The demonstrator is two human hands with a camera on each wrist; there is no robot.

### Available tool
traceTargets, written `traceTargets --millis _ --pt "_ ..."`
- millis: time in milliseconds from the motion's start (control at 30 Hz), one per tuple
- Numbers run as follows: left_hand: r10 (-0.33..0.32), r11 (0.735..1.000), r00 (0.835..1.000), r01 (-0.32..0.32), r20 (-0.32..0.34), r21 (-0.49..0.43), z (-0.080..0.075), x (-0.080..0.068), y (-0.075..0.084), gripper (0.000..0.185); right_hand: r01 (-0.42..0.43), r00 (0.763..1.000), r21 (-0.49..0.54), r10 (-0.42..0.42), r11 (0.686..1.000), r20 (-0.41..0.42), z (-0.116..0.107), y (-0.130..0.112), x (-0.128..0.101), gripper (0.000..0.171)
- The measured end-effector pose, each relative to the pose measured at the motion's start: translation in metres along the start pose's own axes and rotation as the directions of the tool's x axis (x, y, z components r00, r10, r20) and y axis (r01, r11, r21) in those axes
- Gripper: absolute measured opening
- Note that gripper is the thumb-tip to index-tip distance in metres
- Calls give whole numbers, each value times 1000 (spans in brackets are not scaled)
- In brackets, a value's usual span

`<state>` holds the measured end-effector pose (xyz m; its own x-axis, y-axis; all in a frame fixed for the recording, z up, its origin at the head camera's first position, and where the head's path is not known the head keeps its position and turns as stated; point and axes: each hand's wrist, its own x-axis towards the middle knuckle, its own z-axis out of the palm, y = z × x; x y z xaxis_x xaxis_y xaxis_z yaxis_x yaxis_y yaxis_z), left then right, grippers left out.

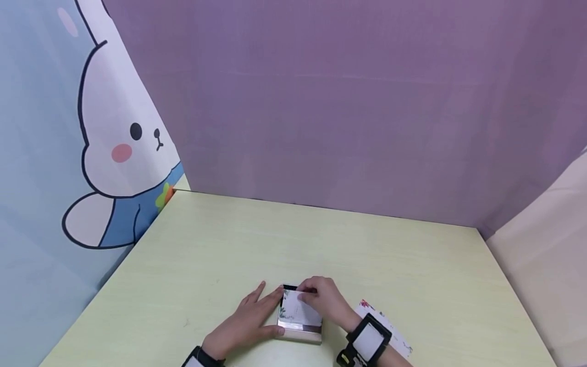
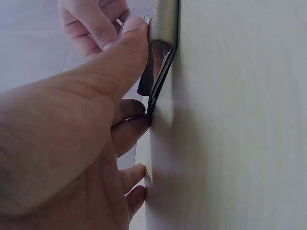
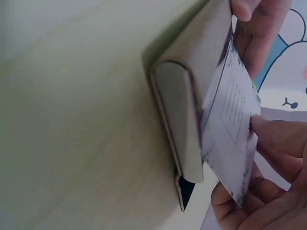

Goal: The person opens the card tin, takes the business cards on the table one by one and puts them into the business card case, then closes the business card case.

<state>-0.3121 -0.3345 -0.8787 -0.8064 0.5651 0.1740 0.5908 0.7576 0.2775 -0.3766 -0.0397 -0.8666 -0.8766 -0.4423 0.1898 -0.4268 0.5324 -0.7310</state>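
Observation:
A small beige case [image 1: 300,336] with a rounded front edge lies on the table, and a white card [image 1: 297,308] with green leaf prints lies over it. My right hand [image 1: 326,300] pinches the card at its far right part between thumb and fingers. In the right wrist view the card [image 3: 232,108] stands at a slant against the case [image 3: 204,52], with a dark flap at the case's far end. My left hand [image 1: 247,323] is spread along the left side, forefinger at the far corner and thumb at the near corner; the other fingers rest on the table.
A second white card [image 1: 396,334] with red flower prints lies on the table [image 1: 220,239], partly beneath my right forearm. Purple cloth [image 1: 348,112] hangs behind the table, a rabbit-print curtain [image 1: 124,168] on the left and pale cloth [image 1: 550,244] on the right.

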Motion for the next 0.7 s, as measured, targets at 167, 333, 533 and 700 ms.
traceTargets --millis 167,333,533,700 --pt "-29 999 1000 30 12 -38 -11 0 10 100 -13 1000 -80 12 997 -8 2 -3 -7 12" --pt "-37 999 999 38 22 -22 -3 2 4 102 -2 999 -84 -1 996 -37 5 0 -9 16" --pt "-38 999 998 39 41 -36 -5 2 5 100 -56 998 -23 55 998 -26 4 1 -11 32" --pt "-33 996 999 35 20 -86 -18 1 15 99 -69 997 -10 68 998 -28 -1 -8 -19 26"
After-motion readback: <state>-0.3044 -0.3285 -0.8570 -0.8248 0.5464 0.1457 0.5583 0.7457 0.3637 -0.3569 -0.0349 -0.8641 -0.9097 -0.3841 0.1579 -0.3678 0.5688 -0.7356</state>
